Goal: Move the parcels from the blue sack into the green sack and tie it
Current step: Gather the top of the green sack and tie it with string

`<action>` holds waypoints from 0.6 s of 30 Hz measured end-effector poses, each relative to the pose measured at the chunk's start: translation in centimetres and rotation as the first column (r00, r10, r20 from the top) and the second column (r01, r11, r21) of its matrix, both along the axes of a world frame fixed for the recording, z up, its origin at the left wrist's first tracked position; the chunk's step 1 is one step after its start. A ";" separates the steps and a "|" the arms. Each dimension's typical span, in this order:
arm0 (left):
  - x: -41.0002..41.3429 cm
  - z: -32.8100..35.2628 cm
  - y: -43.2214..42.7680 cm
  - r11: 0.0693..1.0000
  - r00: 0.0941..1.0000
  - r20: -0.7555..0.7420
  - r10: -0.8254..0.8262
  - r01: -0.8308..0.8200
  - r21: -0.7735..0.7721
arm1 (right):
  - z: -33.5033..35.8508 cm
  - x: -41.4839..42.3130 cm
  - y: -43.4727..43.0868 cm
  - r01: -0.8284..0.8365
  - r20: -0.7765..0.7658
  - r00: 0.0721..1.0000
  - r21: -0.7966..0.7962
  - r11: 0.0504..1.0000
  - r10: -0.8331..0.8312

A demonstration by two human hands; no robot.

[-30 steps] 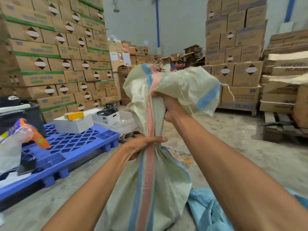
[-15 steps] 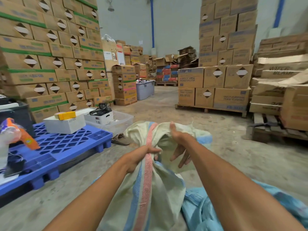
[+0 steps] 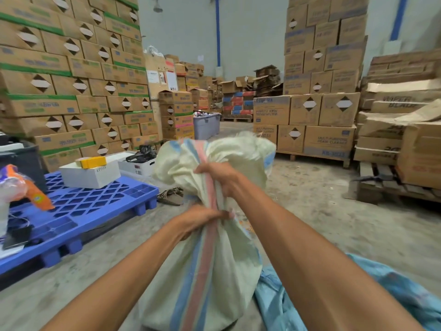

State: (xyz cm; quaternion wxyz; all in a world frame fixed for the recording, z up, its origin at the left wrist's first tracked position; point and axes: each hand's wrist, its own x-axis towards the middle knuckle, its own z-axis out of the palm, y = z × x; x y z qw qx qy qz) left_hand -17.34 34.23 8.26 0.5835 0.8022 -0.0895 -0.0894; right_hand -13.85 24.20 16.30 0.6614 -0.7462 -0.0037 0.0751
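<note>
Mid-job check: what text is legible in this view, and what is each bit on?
"MULTI-PURPOSE FOAM CLEANER": low foam carton, right of the aisle.
"KB-8033", roughly: same carton's bottom edge.
"WIPER BLA...", cut off: wiper carton, far right.
"KPD02", handwritten, ending unsure: white box on the blue pallet.
Prints on the left carton stack: too blurred.
No text on the green sack.

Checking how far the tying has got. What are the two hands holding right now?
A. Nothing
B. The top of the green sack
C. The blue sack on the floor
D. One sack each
B: the left hand grips the gathered neck of the green sack, the right hand grips its loose top just above; the blue sack lies on the floor untouched.
</note>
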 end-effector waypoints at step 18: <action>2.1 5.2 -1.4 0.867 0.729 0.474 0.495 -0.372 -0.333 | 11.7 0.4 2.6 0.169 0.057 0.945 0.757 0.631 -0.322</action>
